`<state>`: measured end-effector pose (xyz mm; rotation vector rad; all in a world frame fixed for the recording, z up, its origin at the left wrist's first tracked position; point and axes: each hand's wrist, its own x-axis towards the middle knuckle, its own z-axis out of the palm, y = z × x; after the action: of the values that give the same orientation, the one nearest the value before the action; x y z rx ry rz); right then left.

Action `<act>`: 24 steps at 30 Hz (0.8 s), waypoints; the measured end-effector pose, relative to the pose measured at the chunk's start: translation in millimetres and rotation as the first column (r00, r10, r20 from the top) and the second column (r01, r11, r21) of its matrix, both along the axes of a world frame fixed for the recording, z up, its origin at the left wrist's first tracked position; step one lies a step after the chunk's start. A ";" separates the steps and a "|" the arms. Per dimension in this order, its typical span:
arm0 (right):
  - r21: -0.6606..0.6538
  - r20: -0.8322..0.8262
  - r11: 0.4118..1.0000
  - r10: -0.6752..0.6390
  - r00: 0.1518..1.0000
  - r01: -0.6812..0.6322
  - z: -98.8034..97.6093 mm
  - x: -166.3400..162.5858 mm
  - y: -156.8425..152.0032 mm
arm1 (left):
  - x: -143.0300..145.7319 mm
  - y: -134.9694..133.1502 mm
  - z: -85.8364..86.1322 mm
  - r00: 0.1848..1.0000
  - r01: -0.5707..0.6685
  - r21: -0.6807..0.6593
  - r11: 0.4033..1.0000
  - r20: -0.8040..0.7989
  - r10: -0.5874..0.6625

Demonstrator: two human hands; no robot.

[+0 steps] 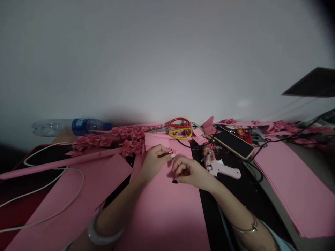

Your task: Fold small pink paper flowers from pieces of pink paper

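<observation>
Fingertips of both hands meet over a small folded pink paper piece [173,152], which sits pinched at the tips of the left hand [154,161], fingers narrowed on it. The right hand [188,171] is curled just beside it, fingers drawn in and touching or nearly touching the piece; whether it grips anything cannot be told. Both hands hover above a large pink paper sheet [162,209]. The step in hand looks like creasing a small fold, and the next move would call for a steady pinch while the other fingertips press the edge. Beyond the left hand lies a heap of folded pink paper pieces [115,137]; beyond both, red and yellow scissors [179,128]. Just right of the right hand rests a pink glue gun [221,166], with a phone [234,142] farther off.
</observation>
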<state>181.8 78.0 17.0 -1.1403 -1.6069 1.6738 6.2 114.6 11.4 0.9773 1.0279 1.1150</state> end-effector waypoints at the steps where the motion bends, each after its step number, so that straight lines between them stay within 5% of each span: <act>1: 0.005 0.006 1.000 0.003 1.000 -0.003 -0.1 0.3 0.2 | 0.0 0.1 -0.5 1.000 -0.001 -0.001 1.000 0.004 0.001; 17: 0.073 -0.003 0.997 -0.027 1.000 0.027 3.2 -0.3 1.7 | -1.5 0.5 -4.2 1.000 0.011 -0.009 1.000 -0.007 -0.011; 24: 0.315 0.112 0.940 -0.173 0.979 0.130 4.5 4.1 2.1 | -1.8 -0.6 0.3 0.999 0.034 -0.029 0.999 0.007 -0.034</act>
<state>186.0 80.1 21.5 -1.2048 -1.7418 1.2188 4.4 114.0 11.8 0.9637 1.0159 1.0718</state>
